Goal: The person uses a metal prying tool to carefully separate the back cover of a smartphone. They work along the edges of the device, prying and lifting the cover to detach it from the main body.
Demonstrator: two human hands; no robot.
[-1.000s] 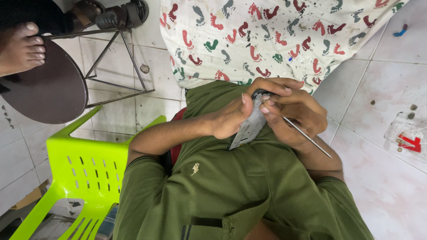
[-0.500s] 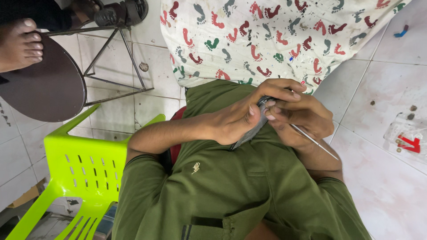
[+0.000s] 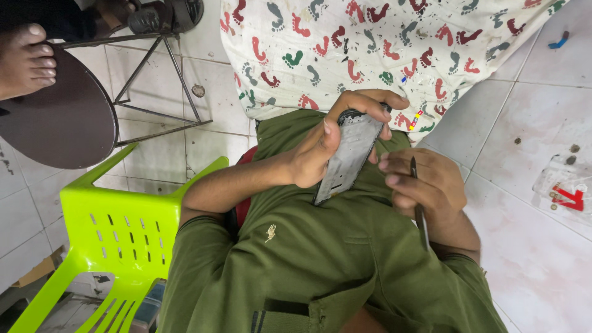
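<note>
My left hand (image 3: 314, 154) grips a grey, opened phone body (image 3: 348, 157), fingers curled over its top end and thumb along its side. The flat grey inner face points towards me, tilted above my lap. My right hand (image 3: 428, 185) sits just right of the phone's lower half and pinches a thin dark metal tool (image 3: 420, 216). The tool's shaft runs back along my wrist, and its tip is apart from the phone. Both forearms rest against my olive green shirt (image 3: 308, 265).
A white cloth with coloured footprints (image 3: 382, 43) lies ahead on the tiled floor. A lime green plastic chair (image 3: 105, 234) stands at my left. Beyond it, another person's bare foot (image 3: 24, 58) rests on a round dark stool (image 3: 55, 123). A clear bag of small parts (image 3: 567, 191) lies right.
My left hand has turned the phone body so its flat face shows and lifted it slightly. My right hand has drawn the tool away from it, down and to the right.
</note>
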